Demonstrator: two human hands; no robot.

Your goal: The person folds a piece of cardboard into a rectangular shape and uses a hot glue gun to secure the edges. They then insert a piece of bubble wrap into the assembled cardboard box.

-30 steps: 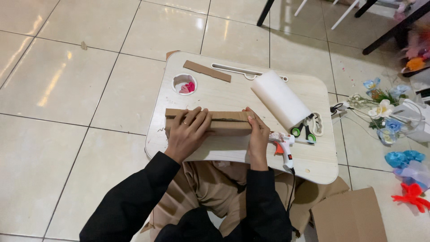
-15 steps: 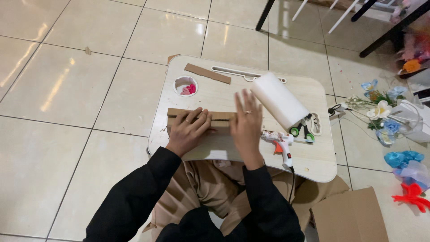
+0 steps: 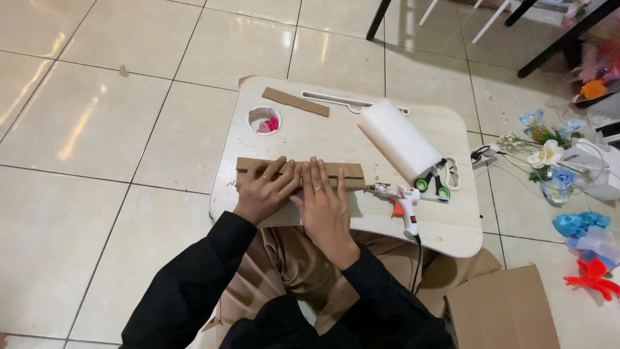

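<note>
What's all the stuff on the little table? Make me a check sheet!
Surface: pale wooden lap table on a tiled floor.
Job's things: long cardboard strip, lying flat.
Clutter: glue gun, scissors, white foam roll, short cardboard strip, cup hole with pink bits.
Grippers: left hand and right hand press flat on the long cardboard strip.
Cables: black cord from the glue gun.
Surroundings: fake flowers, cardboard sheet.

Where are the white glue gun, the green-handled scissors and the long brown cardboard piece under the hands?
white glue gun (image 3: 402, 200), head view, its body.
green-handled scissors (image 3: 431, 182), head view, handles.
long brown cardboard piece (image 3: 352, 174), head view, bare right end.
</note>
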